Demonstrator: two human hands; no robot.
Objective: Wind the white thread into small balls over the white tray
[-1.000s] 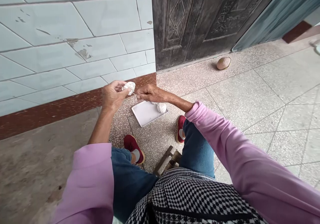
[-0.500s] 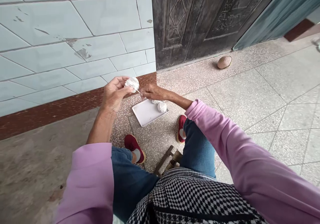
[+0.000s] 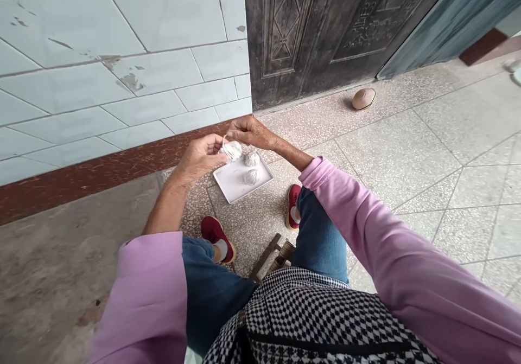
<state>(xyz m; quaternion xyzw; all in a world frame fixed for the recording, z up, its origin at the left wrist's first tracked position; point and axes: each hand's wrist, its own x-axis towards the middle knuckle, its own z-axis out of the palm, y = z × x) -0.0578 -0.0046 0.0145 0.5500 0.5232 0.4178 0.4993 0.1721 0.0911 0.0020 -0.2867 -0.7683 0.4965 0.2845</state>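
My left hand is closed around a ball of white yarn, its fingertips and thumb on the ball's left side. Just above it, my right hand pinches a short white strand that runs down to the ball. On the floor below, a shallow white tray carries two more white balls, one farther back and one nearer. The held ball is above the tray's far left corner and hides part of its rim.
A tiled wall with a brown base strip stands ahead to the left, beside a dark carved door. A pinkish rounded object lies by the door. Red shoes and a small wooden stool are below.
My left hand and the ball have moved right and slightly down. My right hand has risen from beside the ball to above it, still on the strand. Both balls in the tray now show more fully.
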